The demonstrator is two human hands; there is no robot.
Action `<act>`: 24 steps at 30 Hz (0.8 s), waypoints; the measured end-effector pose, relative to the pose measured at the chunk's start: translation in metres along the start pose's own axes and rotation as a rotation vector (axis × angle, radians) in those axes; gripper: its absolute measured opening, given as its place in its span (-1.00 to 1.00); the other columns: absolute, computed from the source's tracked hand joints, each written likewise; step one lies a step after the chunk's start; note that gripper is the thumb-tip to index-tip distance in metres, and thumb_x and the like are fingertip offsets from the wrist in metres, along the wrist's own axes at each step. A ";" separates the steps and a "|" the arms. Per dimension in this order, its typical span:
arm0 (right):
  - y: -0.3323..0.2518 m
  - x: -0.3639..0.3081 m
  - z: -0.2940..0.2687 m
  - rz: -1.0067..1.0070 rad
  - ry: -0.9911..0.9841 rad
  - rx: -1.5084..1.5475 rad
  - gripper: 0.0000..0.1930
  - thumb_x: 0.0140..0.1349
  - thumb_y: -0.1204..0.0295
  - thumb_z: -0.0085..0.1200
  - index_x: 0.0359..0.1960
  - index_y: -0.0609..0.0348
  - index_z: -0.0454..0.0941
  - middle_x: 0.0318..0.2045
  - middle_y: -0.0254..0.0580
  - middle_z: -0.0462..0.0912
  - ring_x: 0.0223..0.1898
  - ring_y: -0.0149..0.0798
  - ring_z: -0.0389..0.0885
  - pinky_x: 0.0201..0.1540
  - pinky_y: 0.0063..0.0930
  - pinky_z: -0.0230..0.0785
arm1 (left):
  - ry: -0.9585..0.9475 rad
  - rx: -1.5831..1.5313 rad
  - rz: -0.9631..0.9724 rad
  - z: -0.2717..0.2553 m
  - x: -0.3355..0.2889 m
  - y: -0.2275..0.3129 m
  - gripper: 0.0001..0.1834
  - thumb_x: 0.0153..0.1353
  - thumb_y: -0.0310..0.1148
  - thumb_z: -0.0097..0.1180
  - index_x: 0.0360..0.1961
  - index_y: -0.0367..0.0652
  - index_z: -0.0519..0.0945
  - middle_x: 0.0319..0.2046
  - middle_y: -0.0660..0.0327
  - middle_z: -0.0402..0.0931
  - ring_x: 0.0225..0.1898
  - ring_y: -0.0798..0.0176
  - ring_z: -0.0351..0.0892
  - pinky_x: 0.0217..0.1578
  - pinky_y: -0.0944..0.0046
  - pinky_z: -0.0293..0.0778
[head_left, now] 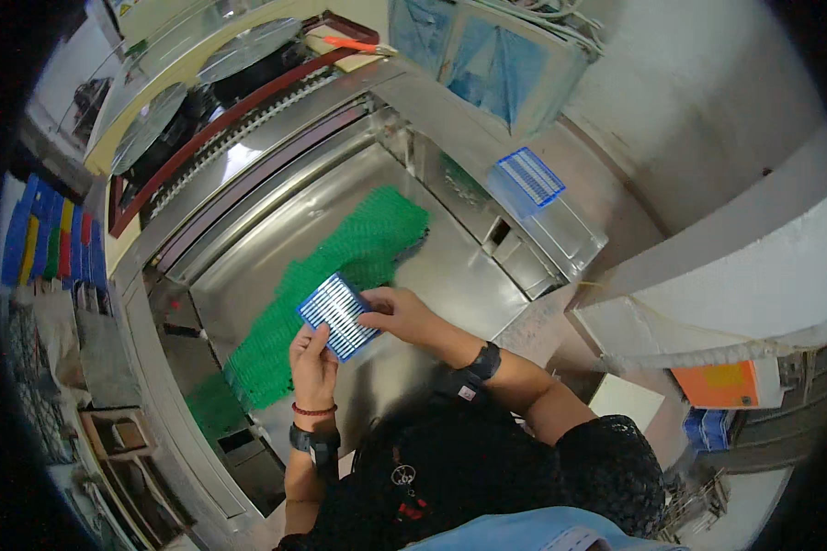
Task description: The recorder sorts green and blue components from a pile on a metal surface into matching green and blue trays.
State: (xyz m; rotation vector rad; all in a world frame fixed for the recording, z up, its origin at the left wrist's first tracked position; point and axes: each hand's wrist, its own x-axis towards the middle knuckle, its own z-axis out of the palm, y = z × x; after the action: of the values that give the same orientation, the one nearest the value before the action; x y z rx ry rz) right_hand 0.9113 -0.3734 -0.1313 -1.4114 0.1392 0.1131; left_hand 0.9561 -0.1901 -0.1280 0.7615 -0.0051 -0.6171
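Note:
A small square blue rack (338, 314) with rows of pale strips is held between my two hands, tilted toward me. My left hand (313, 369) grips its lower left side, the thumb lying on top. At its right edge, my right hand (401, 314) closes on the rack with thumb and fingers. Below it, a green ribbed mat (285, 321) stretches diagonally across the shiny metal worktop (459, 275). A similar blue rack (530, 177) with pale rows rests on the metal ledge to the right.
Two round metal discs (250, 50) sit behind a dark red rail at the far left. An orange-handled tool (354, 44) lies at the back. Stacked coloured bins (50, 234) stand at the left edge. A white curved housing (708, 294) bounds the right side.

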 end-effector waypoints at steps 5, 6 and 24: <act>-0.031 -0.052 -0.070 -0.127 0.216 0.061 -0.50 0.10 0.41 0.19 0.07 0.34 0.37 -0.13 -0.17 0.57 -0.20 -0.42 0.52 -0.20 -0.56 0.40 | -0.212 0.298 0.001 0.072 0.021 -0.026 -0.71 0.27 -0.43 -0.05 -0.03 -0.36 0.43 -0.12 0.21 0.48 -0.17 0.40 0.44 -0.15 0.42 0.37; -0.058 -0.063 -0.076 -0.022 0.217 0.006 -0.50 0.09 0.41 0.19 0.07 0.29 0.39 -0.14 -0.20 0.58 -0.20 -0.42 0.52 -0.16 -0.52 0.39 | -0.273 0.449 0.102 0.081 0.024 -0.031 -0.70 0.28 -0.40 -0.07 -0.03 -0.34 0.43 -0.10 0.20 0.46 -0.15 0.39 0.44 -0.14 0.39 0.37; -0.029 -0.145 -0.134 -0.145 0.491 -0.024 -0.52 0.08 0.38 0.18 0.03 0.35 0.43 -0.21 -0.12 0.62 -0.17 -0.30 0.55 -0.07 -0.42 0.39 | -0.232 0.394 -0.334 0.096 0.065 -0.105 -0.65 0.32 -0.25 -0.16 -0.03 -0.29 0.40 -0.10 0.14 0.45 -0.12 0.23 0.47 -0.10 0.22 0.39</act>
State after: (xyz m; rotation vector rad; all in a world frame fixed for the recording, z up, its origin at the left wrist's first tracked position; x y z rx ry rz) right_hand 0.7689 -0.5094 -0.1000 -1.4463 0.4396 -0.3561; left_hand 0.9342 -0.3445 -0.1391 1.0789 -0.2216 -1.0393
